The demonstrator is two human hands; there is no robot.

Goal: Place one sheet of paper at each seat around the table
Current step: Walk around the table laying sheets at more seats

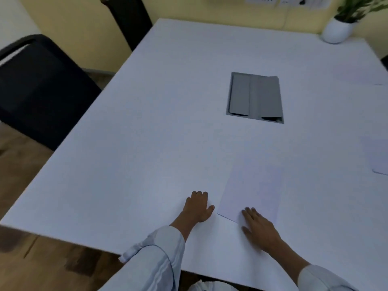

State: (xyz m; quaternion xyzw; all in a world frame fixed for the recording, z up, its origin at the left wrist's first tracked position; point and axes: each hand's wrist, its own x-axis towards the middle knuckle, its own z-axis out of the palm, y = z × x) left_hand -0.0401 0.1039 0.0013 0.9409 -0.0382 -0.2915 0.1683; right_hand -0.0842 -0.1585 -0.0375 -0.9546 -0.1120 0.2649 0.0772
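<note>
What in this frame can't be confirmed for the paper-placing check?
- Paper stack, head view: cut off by the right edge; sheet count unknown.
- Seats on the right side: outside the frame.
- Sheet under the right hand: motion blur and white table hide any print.

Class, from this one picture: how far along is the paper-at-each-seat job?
Done: what looks like a sheet lies at the table's right edge. In hand: the right hand rests flat on a sheet of paper at the near seat; the left hand rests beside it. Left: no paper near the black chair.
</note>
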